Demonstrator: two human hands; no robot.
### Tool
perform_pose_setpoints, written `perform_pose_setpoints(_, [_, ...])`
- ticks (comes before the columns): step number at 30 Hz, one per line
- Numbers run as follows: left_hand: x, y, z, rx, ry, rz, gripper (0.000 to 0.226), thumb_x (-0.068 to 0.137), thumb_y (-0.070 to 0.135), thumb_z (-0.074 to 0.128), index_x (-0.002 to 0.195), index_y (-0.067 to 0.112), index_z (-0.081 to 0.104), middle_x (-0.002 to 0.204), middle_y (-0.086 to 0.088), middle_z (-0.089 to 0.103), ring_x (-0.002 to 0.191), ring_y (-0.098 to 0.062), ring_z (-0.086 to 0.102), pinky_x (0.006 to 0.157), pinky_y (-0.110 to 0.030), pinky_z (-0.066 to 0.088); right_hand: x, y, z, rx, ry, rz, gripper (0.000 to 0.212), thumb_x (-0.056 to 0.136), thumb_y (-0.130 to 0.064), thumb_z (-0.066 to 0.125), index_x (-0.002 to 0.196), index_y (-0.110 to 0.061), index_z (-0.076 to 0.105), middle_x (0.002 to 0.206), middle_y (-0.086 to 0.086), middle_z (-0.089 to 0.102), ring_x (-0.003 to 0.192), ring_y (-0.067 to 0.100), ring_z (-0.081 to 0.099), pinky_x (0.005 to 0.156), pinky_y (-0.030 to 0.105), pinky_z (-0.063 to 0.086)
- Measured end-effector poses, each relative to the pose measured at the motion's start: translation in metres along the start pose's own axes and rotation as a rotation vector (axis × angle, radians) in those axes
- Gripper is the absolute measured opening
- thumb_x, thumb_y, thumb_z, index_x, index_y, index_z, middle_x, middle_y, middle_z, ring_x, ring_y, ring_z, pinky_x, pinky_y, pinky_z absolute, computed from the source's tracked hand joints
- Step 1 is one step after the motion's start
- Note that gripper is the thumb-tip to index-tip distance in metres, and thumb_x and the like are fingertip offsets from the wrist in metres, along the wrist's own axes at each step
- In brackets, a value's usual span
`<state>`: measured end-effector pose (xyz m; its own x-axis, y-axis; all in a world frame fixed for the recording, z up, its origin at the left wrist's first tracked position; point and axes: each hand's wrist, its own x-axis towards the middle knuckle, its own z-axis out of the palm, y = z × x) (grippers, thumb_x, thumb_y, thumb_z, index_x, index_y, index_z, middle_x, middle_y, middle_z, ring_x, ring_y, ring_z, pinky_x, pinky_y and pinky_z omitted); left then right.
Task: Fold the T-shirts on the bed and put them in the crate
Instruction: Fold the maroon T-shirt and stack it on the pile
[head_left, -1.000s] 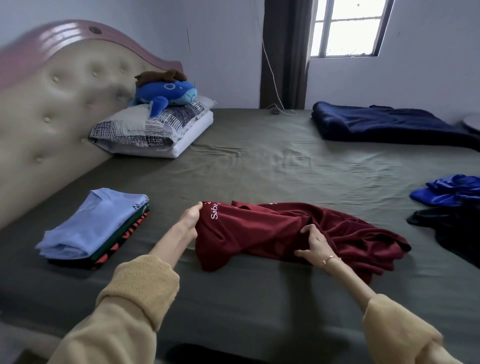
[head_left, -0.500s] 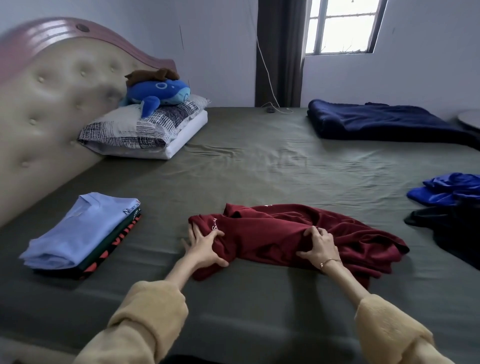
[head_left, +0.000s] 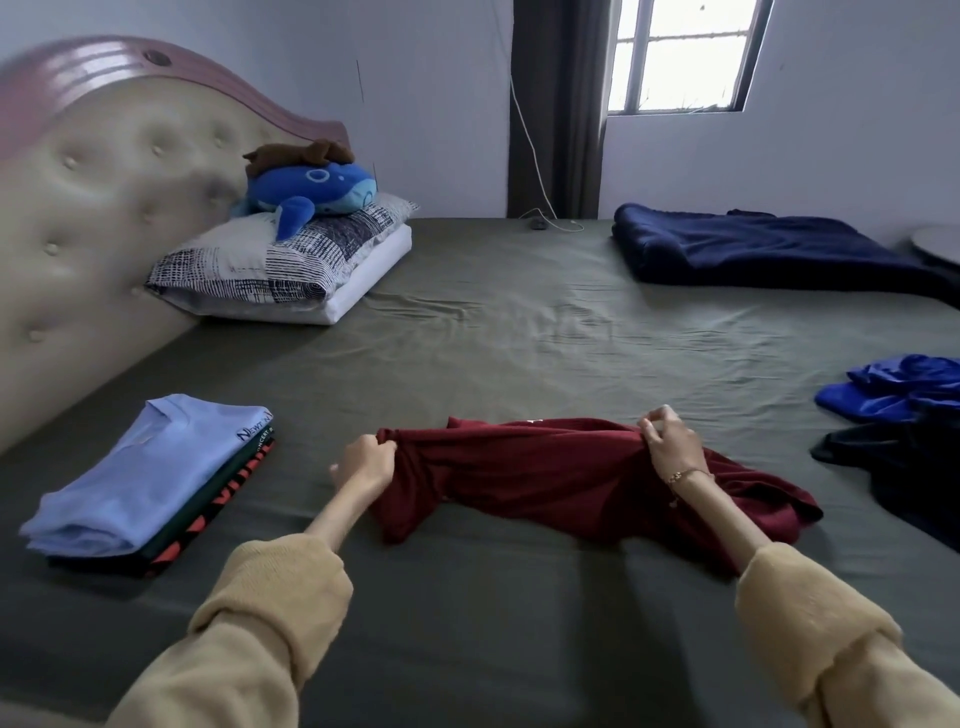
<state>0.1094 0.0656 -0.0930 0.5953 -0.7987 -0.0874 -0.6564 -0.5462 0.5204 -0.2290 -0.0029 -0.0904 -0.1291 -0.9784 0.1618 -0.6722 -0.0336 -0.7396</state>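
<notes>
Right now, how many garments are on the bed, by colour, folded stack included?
Maroon: 1, T-shirt gripped by left hand and right hand
Light blue: 1
Dark green: 1
Black with red print: 1
Royal blue: 1
Black: 1
Total: 6

The crumpled bright blue garment (head_left: 898, 387) at three o'clock is cut off by the right edge, as is the black garment (head_left: 904, 462) just below it. Only a sliver of a pale round object (head_left: 937, 244) is seen at two o'clock. The dark folded shirts (head_left: 218, 499) at nine o'clock are mostly hidden under the folded light blue T-shirt (head_left: 150, 467), and their print cannot be read. Part of the dark red knit T-shirt (head_left: 545, 473) is covered by the right hand (head_left: 672, 441) and forearm. The padded cream headboard (head_left: 93, 208) is blurred at ten o'clock.
</notes>
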Motion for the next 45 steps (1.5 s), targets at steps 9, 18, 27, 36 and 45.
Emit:
perform_pose_setpoints(9, [-0.02, -0.005, 0.012, 0.062, 0.337, 0.329, 0.031, 0.068, -0.009, 0.053, 0.082, 0.02, 0.054, 0.094, -0.004, 0.053, 0.099, -0.027, 0.05, 0.082, -0.036, 0.034, -0.019, 0.02, 0.018, -0.048, -0.329, -0.072, 0.033, 0.073, 0.002, 0.071, 0.094, -0.011, 0.048, 0.128, 0.016, 0.043, 0.128, 0.028, 0.042, 0.101, 0.022, 0.03])
perform_pose_setpoints(18, [-0.04, 0.021, 0.051, 0.608, 0.092, 0.713, 0.035, 0.084, 0.039, 0.055, 0.116, 0.024, 0.057, 0.118, 0.006, 0.055, 0.121, -0.016, 0.045, 0.112, -0.053, 0.002, -0.031, 0.04, 0.004, -0.402, -0.207, -0.126, 0.031, 0.075, -0.017, 0.076, 0.102, -0.009, 0.065, 0.132, 0.007, 0.037, 0.12, 0.021, 0.046, 0.086, 0.032, 0.049])
perform_pose_setpoints(27, [-0.038, 0.014, 0.04, 0.682, 0.19, 0.513, 0.03, 0.092, 0.013, 0.043, 0.121, 0.018, 0.049, 0.122, 0.003, 0.057, 0.122, -0.017, 0.048, 0.114, -0.051, 0.011, -0.037, 0.046, -0.009, -0.362, -0.004, -0.152, 0.009, 0.084, -0.022, 0.065, 0.09, -0.016, 0.065, 0.09, -0.002, 0.051, 0.086, 0.022, 0.059, 0.066, 0.028, 0.04])
perform_pose_setpoints(36, [-0.037, 0.035, 0.016, 0.584, 0.34, 0.524, 0.044, 0.089, 0.004, 0.041, 0.132, 0.015, 0.042, 0.124, -0.005, 0.052, 0.12, -0.022, 0.047, 0.111, -0.05, 0.02, -0.031, 0.025, -0.031, -0.021, 0.125, -0.263, 0.015, 0.093, -0.016, 0.055, 0.095, -0.002, 0.053, 0.087, 0.016, 0.066, 0.084, 0.033, 0.062, 0.07, 0.033, 0.037])
perform_pose_setpoints(45, [-0.012, 0.043, -0.041, 0.191, 0.295, 0.343, 0.019, 0.087, 0.017, 0.062, 0.101, 0.026, 0.071, 0.109, -0.001, 0.068, 0.11, -0.021, 0.059, 0.11, -0.043, 0.023, -0.012, 0.009, -0.071, -0.121, 0.098, -0.36, 0.022, 0.07, 0.012, 0.067, 0.079, -0.007, 0.063, 0.079, 0.006, 0.055, 0.072, 0.028, 0.057, 0.063, 0.011, 0.035])
